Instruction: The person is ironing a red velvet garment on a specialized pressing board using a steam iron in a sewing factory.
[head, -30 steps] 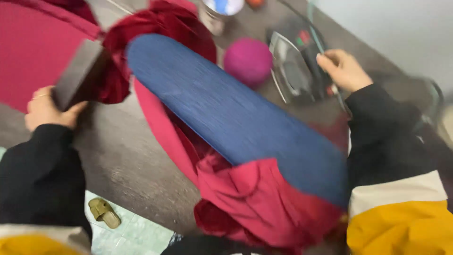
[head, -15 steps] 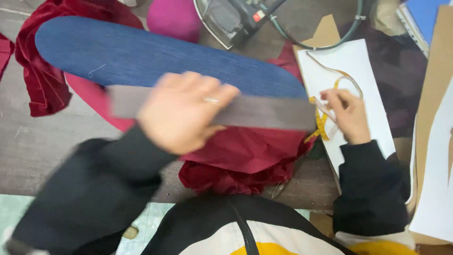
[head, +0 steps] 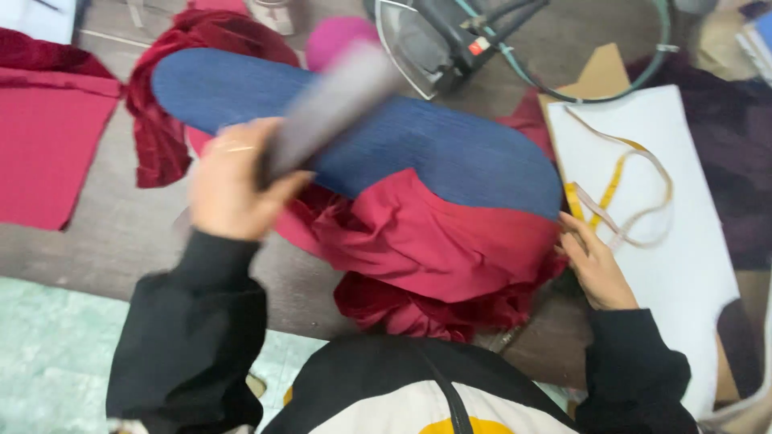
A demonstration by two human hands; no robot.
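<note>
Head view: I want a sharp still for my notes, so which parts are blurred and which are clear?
Head view: the grey bar in the left hand is smeared by motion, its edges soft; the left hand is slightly blurred too. The blue board, red cloth, right hand and yellow tape measure read fairly clearly. Lighting is even, without strong glare.

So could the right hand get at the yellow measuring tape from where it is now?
Probably yes. The right hand rests at the edge of the white sheet, and the yellow measuring tape lies just beyond its fingers with nothing lying over it. The red fabric stays off to the side.
</note>
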